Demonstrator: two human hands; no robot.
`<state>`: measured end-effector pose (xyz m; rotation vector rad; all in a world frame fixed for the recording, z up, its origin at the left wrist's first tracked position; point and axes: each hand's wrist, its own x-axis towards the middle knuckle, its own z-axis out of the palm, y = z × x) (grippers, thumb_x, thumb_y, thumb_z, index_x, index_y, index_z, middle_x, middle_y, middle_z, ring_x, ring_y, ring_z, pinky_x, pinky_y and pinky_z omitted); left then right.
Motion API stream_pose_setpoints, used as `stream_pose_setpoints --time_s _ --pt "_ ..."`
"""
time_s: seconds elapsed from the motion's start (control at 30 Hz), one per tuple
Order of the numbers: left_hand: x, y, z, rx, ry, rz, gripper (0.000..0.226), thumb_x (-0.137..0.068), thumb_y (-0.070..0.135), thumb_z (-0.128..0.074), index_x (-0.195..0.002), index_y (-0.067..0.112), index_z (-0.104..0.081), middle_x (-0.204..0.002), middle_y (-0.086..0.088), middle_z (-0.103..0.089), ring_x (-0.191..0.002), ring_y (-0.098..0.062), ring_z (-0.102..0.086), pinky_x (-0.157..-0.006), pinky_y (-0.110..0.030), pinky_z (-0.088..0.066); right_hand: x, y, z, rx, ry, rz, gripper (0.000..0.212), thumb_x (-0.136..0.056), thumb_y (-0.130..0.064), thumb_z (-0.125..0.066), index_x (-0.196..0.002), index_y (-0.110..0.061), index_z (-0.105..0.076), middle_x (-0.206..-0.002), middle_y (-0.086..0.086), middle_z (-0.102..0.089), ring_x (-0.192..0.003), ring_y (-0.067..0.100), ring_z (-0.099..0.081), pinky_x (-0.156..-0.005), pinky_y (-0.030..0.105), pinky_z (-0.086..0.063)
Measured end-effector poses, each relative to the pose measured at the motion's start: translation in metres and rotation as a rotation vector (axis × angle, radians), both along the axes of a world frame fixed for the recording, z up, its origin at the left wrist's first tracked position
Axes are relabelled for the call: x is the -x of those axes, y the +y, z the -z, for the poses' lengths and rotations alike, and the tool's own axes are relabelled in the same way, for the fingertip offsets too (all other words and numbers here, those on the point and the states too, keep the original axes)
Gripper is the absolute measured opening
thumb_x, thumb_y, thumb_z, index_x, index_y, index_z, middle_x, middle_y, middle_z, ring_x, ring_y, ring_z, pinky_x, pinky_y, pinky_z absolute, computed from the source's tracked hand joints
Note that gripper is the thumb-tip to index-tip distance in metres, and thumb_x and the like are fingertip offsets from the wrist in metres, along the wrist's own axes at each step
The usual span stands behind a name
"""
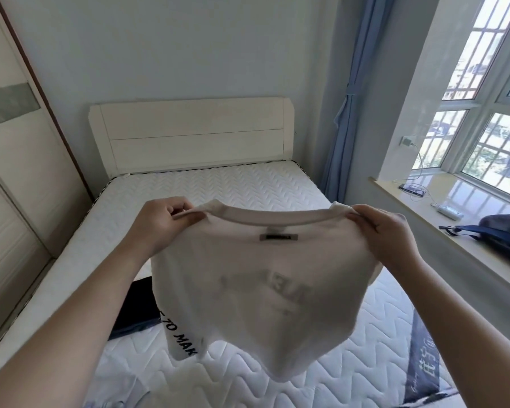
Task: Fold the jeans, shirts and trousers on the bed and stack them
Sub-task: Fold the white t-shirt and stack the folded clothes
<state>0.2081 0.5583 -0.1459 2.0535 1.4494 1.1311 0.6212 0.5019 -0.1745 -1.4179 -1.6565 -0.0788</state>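
— What's over on your left?

— The wardrobe (pixel 15 160) runs along that side, right beside the bed (pixel 218 184). Nearer in, my left hand (pixel 159 222) has its fingers curled and pinching the left shoulder of a white shirt (pixel 256 295), up by the collar.

— And the shirt itself?

— It hangs in the air between my two hands, above the quilted mattress, collar at the top with a small dark label just under it. Faint lettering shows through the cloth in reverse. A strip with black letters dangles at its lower left edge. Behind that edge a dark garment (pixel 136 307) lies flat on the mattress; I can't tell what kind it is.

— Your other hand?

— My right hand (pixel 386 231) pinches the right shoulder the same way, fingers closed on the fabric.

— Anything further right?

— A dark printed cloth (pixel 424 360) lies at the mattress edge. Beyond it, on the window sill (pixel 395 201), a phone (pixel 411 190), a white charger block (pixel 449 212) and a dark blue backpack (pixel 501 237).
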Motion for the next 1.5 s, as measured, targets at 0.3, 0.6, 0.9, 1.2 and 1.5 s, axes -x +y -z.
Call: stream_pose_setpoints --time_s 0.3,0.6,0.9,1.2,1.5 --pt "-0.032 -0.029 -0.015 -0.083 0.102 0.057 0.025 -0.097 0.047 -0.050 -0.084 0.030 -0.064 -0.069 0.008 -0.060 -0.062 0.000 -0.050 -0.056 -0.012 -0.036 -0.044 -0.015 -0.016 0.086 -0.055 -0.124 0.020 -0.090 -0.024 -0.069 -0.078 -0.038 -0.061 -0.074 -0.024 -0.060 -0.072 -0.002 -0.056 -0.062 0.007 -0.037" --pt "-0.083 -0.048 -0.011 0.043 0.025 0.018 0.044 -0.075 0.069 -0.067 -0.096 0.031 -0.072 -0.072 -0.017 -0.056 -0.062 -0.012 -0.046 -0.064 -0.031 -0.035 -0.134 -0.039 -0.007 0.372 -0.044 -0.224 0.026 -0.089 -0.022 -0.070 -0.091 -0.047 -0.063 -0.091 -0.031 -0.066 -0.089 -0.008 -0.061 -0.072 0.010 -0.040" --pt "-0.116 -0.083 0.000 0.022 0.204 -0.144 0.023 -0.087 0.057 -0.055 -0.086 0.036 -0.065 -0.067 0.008 -0.064 -0.060 -0.005 -0.054 -0.063 -0.030 -0.044 -0.163 -0.051 0.019 0.367 0.123 -0.176 0.013 -0.091 -0.039 -0.064 -0.078 -0.040 -0.063 -0.067 -0.022 -0.061 -0.066 -0.002 -0.055 -0.058 0.021 -0.038" --pt "-0.119 -0.092 0.000 0.092 0.555 -0.140 0.060 -0.082 0.070 -0.058 -0.057 0.018 -0.040 -0.048 0.006 -0.040 -0.050 -0.011 -0.039 -0.053 -0.033 -0.028 -0.165 -0.048 0.012 0.350 0.190 -0.228 0.018 -0.096 -0.034 -0.058 -0.080 -0.035 -0.065 -0.072 -0.018 -0.063 -0.069 -0.002 -0.055 -0.057 0.010 -0.039" --pt "-0.110 -0.109 0.012 0.267 0.260 -0.082 0.021 -0.096 0.045 -0.048 -0.081 0.033 -0.057 -0.070 0.013 -0.058 -0.064 -0.002 -0.049 -0.064 -0.027 -0.038 -0.159 -0.040 0.034 0.363 0.354 -0.137 0.020 -0.098 -0.037 -0.052 -0.082 -0.044 -0.061 -0.078 -0.025 -0.062 -0.073 -0.009 -0.054 -0.064 0.025 -0.039"
